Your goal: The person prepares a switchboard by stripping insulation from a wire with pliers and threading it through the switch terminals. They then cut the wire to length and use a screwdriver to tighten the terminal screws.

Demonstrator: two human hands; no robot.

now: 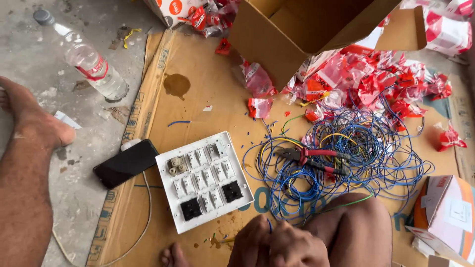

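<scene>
**Both hands closed on a blue wire, low in frame**

I see my left hand [252,242] and right hand [297,247] pressed together at the bottom edge, just in front of my bent knee [354,222]. The fingers of both are curled tight, pinching a short end of blue wire [269,226] that sticks up between them.

Just left of the hands lies a white switch plate [203,180], face down, its switch modules and two black sockets showing. A black phone [126,162] rests beside its upper left corner. To the right, a tangle of blue wires [341,163] spreads over the cardboard sheet [208,89], with red-handled pliers [311,158] on top. Red and clear wrappers [376,79] pile beyond, beside an open cardboard box [297,29]. A plastic bottle [86,62] lies on the concrete, upper left.
</scene>
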